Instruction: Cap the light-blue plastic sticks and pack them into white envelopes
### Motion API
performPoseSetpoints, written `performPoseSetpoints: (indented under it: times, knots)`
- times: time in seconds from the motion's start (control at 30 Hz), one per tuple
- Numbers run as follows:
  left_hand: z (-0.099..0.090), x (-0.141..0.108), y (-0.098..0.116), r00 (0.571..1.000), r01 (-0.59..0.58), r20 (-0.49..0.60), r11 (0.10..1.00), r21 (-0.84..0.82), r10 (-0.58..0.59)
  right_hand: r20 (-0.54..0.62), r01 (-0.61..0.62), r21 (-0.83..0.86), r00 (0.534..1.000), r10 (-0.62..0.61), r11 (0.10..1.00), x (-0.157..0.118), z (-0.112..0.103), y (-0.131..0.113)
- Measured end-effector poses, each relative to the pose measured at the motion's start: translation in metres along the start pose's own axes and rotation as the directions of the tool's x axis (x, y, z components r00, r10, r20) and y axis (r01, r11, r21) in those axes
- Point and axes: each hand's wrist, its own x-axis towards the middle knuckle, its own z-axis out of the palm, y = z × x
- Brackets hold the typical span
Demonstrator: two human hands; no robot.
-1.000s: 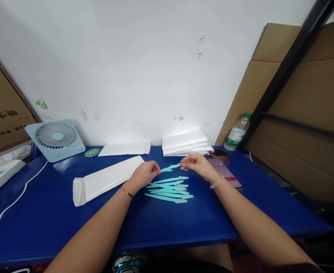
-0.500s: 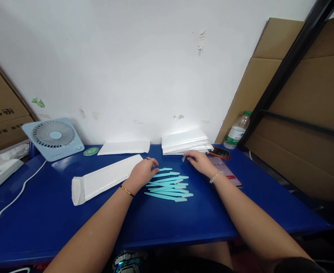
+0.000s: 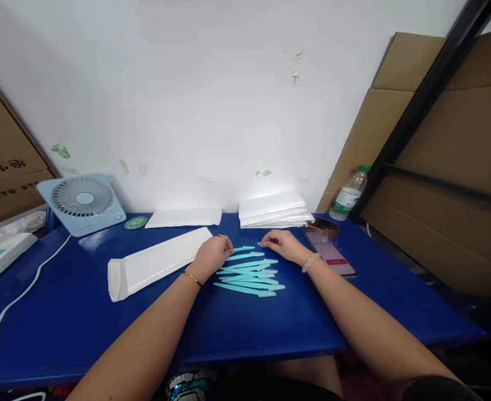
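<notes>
Several turquoise razor-like sticks (image 3: 249, 274) lie fanned on the blue table (image 3: 245, 328), their wider ends to the right. My left hand (image 3: 217, 252) is closed at the left end of the topmost stick (image 3: 245, 248), its fingertips pinching it. Between the fingertips of my right hand (image 3: 279, 243) is a small translucent piece (image 3: 262, 244), close to that stick's right end. A long white padded envelope (image 3: 157, 263) lies beside my left hand, partly behind it.
White envelopes (image 3: 272, 209) are stacked against the wall, another (image 3: 183, 217) to their left. A blue fan (image 3: 84, 203) and green disc (image 3: 136, 223) sit left. A phone (image 3: 332, 259), a second dark phone (image 3: 324, 223) and a bottle (image 3: 348, 195) are on the right.
My right hand has moved down and left with the small translucent piece, nearer the topmost stick. The fingers of my left hand have closed further at that stick's end.
</notes>
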Motion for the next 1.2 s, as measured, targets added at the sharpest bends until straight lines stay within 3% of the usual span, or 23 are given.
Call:
performPoseSetpoints:
  times: [0.33, 0.53, 0.7, 0.87, 1.03, 1.2]
  knots:
    - [0.002, 0.002, 0.006, 0.999, -0.045, 0.012, 0.998, -0.04, 0.045, 0.0, 0.11, 0.058, 0.994, -0.11, 0.992, 0.004, 0.014, -0.02]
    - [-0.006, -0.004, 0.011, 0.984, -0.125, 0.12, 0.99, -0.059, 0.132, 0.092, 0.107, 0.02, 0.99, -0.108, 0.994, -0.003, 0.007, -0.033]
    - [-0.013, -0.028, 0.027, 0.936, -0.277, 0.254, 0.955, 0.105, 0.244, 0.272, 0.144, -0.159, 0.957, -0.097, 0.977, -0.032, -0.004, -0.067]
    - [-0.005, -0.056, 0.053, 0.925, -0.327, 0.274, 0.919, 0.222, 0.263, 0.249, 0.168, -0.277, 0.964, -0.098, 0.946, -0.06, 0.007, -0.098]
    - [0.009, -0.075, 0.068, 0.937, -0.325, 0.236, 0.89, 0.319, 0.258, 0.274, 0.234, -0.369, 0.952, -0.135, 0.899, -0.068, 0.019, -0.101]
    - [0.018, -0.077, 0.073, 0.952, -0.276, 0.214, 0.916, 0.29, 0.219, 0.347, 0.267, -0.433, 0.931, -0.113, 0.861, -0.064, 0.021, -0.101]
